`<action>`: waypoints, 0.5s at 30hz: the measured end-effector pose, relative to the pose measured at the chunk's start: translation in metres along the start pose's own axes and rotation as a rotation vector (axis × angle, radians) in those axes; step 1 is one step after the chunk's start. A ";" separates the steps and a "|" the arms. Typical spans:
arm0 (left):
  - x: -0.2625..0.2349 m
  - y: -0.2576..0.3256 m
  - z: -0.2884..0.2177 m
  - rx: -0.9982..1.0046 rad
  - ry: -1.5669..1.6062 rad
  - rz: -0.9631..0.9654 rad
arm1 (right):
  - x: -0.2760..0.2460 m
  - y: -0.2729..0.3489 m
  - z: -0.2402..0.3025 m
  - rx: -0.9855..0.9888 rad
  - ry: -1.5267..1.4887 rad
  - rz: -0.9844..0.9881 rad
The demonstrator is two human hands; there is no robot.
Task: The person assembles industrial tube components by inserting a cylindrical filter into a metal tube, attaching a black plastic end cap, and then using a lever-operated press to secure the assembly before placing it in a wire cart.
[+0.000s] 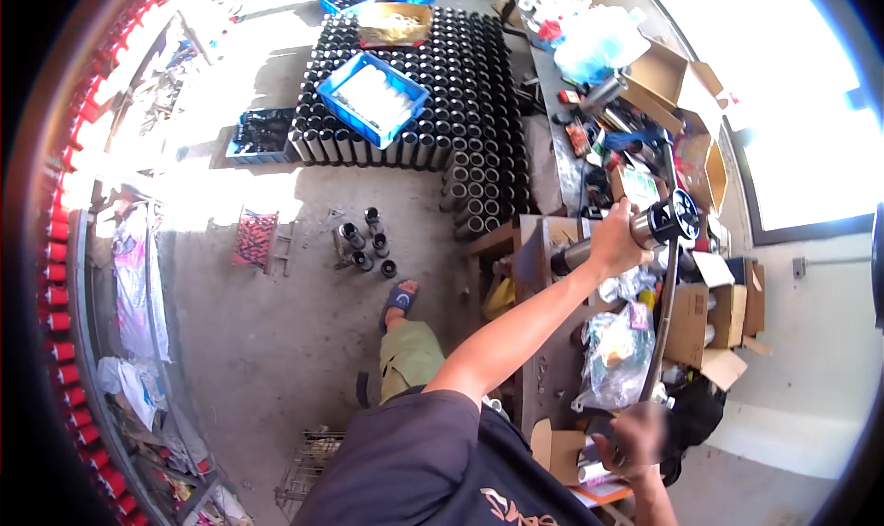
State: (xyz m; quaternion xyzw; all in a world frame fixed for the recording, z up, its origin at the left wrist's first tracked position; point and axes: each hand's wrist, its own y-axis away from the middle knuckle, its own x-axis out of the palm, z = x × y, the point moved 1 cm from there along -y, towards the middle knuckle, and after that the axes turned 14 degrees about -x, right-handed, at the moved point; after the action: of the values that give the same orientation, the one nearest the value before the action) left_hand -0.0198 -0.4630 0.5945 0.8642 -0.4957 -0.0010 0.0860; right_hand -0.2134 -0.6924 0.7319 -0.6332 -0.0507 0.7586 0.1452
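My left hand [615, 239] reaches over the workbench, fingers wrapped round a silver metal tube [648, 227] with a black, spoked round end. On the other side of the hand a silver length with a dark end [575, 253] lies in line with it; I cannot tell if it is the same tube. A long dark lever [670, 319] runs along the bench from beside the tube toward me. At its near end my right hand [635, 438] is closed round it, partly blurred.
Cardboard boxes [686, 323], a clear plastic bag [612, 356] and tools crowd the bench. Many black-rimmed tubes [474, 181] stand in rows on the floor, under a blue crate [419, 111]. Several dark parts [380, 244] and a small red-topped stool [255, 239] are near my foot.
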 end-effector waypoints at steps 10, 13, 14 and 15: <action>-0.021 -0.013 0.015 0.218 0.015 0.232 | 0.054 -0.425 -0.086 -0.924 0.184 0.003; -0.020 -0.017 0.005 0.158 -0.013 0.372 | 0.049 -0.457 -0.326 -0.516 0.392 -0.123; -0.028 -0.020 0.007 0.122 0.007 0.398 | 0.049 -0.437 -0.405 -0.343 0.413 -0.094; -0.033 -0.021 0.008 0.166 -0.012 0.385 | 0.042 -0.385 -0.477 -0.172 0.449 -0.036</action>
State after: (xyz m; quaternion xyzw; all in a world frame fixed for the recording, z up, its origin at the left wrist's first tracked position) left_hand -0.0191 -0.4254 0.5805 0.7575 -0.6507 0.0510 0.0100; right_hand 0.3057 -0.3650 0.7008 -0.7950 -0.0929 0.5890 0.1116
